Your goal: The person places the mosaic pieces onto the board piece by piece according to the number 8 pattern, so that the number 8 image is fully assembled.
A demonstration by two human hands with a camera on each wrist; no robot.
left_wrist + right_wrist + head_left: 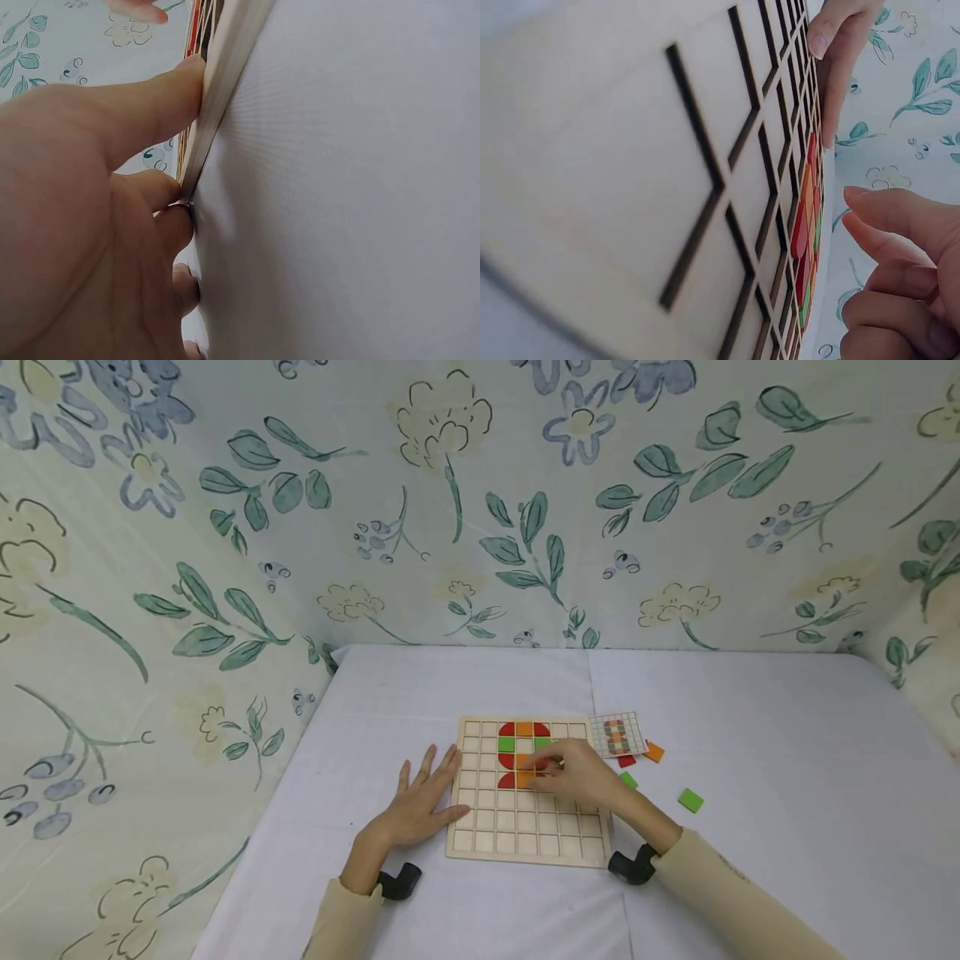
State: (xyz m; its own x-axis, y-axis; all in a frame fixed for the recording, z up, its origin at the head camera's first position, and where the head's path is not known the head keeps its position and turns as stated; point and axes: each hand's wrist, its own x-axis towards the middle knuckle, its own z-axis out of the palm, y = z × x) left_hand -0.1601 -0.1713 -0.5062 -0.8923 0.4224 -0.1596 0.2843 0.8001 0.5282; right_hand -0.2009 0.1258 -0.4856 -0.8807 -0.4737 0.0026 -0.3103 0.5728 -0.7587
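Observation:
A square wooden grid board (483,820) lies on the table with red, orange and green tiles in its upper middle cells. My left hand (412,810) is spread along the board's left edge, its thumb over the rim and the other fingertips down beside it. Above the tiled rows reaches my right hand (581,772), thumb and index fingertips close over an orange tile (524,780) in the lowest filled row. In the right wrist view its thumb and index tips are near each other, the remaining fingers (889,315) curl inward, and no tile shows between them.
A small pattern card (618,735) lies against the board's upper right. Beside it are a red tile (627,762), an orange tile (655,752) and a green tile (628,781), with another green tile (691,800) farther right. Floral cloth (450,568) hangs behind the white table (787,760).

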